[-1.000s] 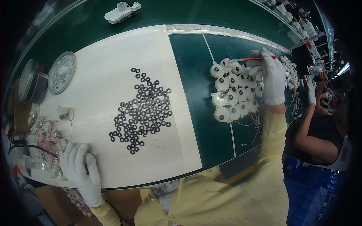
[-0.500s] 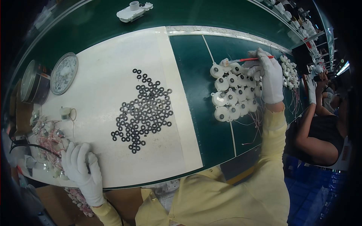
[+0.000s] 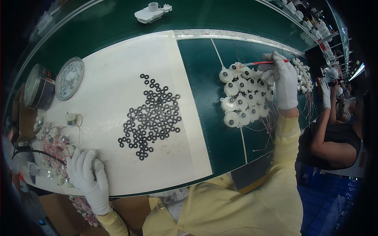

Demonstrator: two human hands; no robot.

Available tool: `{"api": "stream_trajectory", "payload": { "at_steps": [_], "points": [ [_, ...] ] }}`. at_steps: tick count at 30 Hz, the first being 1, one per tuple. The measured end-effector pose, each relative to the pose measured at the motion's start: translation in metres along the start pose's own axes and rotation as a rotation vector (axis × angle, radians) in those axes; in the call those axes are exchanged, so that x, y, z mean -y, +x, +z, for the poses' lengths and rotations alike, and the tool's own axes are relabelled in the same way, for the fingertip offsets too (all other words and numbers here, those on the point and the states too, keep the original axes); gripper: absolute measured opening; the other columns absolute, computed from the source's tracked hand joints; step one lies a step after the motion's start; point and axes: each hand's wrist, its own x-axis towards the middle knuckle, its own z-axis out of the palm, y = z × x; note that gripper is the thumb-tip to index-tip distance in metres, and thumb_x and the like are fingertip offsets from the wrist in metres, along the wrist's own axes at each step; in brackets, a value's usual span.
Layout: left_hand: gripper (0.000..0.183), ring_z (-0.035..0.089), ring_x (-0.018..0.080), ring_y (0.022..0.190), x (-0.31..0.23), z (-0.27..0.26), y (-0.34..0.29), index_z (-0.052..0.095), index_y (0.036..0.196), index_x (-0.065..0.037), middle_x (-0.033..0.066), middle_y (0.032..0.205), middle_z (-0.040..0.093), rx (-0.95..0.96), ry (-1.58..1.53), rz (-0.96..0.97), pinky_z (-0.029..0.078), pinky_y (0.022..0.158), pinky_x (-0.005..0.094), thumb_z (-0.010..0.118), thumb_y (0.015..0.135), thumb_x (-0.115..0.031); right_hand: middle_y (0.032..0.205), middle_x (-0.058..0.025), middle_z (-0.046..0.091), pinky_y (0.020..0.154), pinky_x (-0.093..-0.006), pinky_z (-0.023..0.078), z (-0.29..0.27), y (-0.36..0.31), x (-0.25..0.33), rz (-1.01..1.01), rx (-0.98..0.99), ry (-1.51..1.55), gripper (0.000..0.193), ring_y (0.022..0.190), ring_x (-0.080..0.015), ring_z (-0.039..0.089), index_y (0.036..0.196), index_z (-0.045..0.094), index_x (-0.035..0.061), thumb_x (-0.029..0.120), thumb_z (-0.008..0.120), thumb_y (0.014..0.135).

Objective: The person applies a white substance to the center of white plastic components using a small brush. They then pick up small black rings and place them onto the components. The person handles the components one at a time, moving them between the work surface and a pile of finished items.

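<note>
The R grip (image 3: 285,80) is pinched narrow on a thin red brush (image 3: 267,62). The brush tip is just L of this grip, over the back row of white round parts (image 3: 229,101). These parts sit in a bunch on the green counter (image 3: 222,149), L of & below the R grip's fingers. Lots have a black ring on top.

Vs ½ sec ago, the R grip & brush are a wee bit more to the R; the bunch is in the same spot. The tub (image 3: 47,90), its lid (image 3: 71,78) & the white part w/ a tube (image 3: 151,15) show a bit more to the R too.

The L grip (image 3: 89,173) is half curled by a pile of pink wires (image 3: 53,147). A black cord (image 3: 35,151) runs to it; can't tell if it's held. Loose black rings (image 3: 159,101) lie btwn the 2 grips.
</note>
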Motion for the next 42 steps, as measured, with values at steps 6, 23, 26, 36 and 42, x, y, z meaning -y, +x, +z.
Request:
{"api": "stream_trajectory", "payload": {
  "at_steps": [6,23,26,36,42],
  "points": [
    [0.028,0.059,0.0369,0.121,0.0,0.0,0.0,0.065,0.121,-0.008,0.01,0.117,0.067,-0.007,-0.002,0.004,0.037,0.113,0.0586,0.065,0.093,-0.01,0.081,-0.0092,0.073,0.049,-0.0195,0.04,0.004,-0.011,0.011,0.016,-0.041,0.061,0.041,0.058,-0.0082,0.064,0.103,0.074,-0.0032,0.037,0.064,0.104],
    [0.028,0.06,0.0375,0.121,0.0,0.001,0.0,0.066,0.12,-0.008,0.01,0.117,0.068,-0.021,-0.003,-0.002,0.037,0.113,0.0577,0.066,0.092,-0.009,0.075,-0.0042,0.071,0.045,-0.0189,0.037,0.032,-0.021,0.012,0.057,-0.072,0.0,0.038,0.051,-0.0058,0.059,0.097,0.076,0.0003,0.038,0.074,0.098],
    [0.028,0.06,0.0375,0.121,0.0,0.0,0.001,0.066,0.12,-0.008,0.0102,0.117,0.068,-0.021,-0.008,0.002,0.037,0.113,0.0578,0.066,0.092,-0.009,0.077,-0.0046,0.074,0.045,-0.0186,0.037,0.028,-0.019,0.008,0.048,-0.056,0.014,0.037,0.051,-0.0057,0.061,0.094,0.076,0.0012,0.038,0.078,0.094],
    [0.031,0.056,0.0363,0.128,0.002,-0.001,-0.003,0.065,0.125,-0.006,0.0123,0.123,0.066,0.027,-0.02,-0.014,0.031,0.119,0.0556,0.062,0.095,-0.008,0.075,-0.0025,0.073,0.045,-0.018,0.035,0.033,-0.021,0.01,0.047,-0.091,-0.012,0.034,0.05,-0.0042,0.058,0.091,0.076,0.0029,0.037,0.08,0.093],
    [0.031,0.056,0.0362,0.128,0.003,-0.001,-0.003,0.064,0.126,-0.006,0.012,0.124,0.066,0.029,-0.019,-0.014,0.031,0.119,0.0556,0.062,0.095,-0.007,0.073,-0.0023,0.072,0.044,-0.018,0.035,0.031,-0.019,0.009,0.045,-0.088,-0.006,0.034,0.05,-0.004,0.058,0.091,0.076,0.0026,0.036,0.08,0.094]
  ]
}}
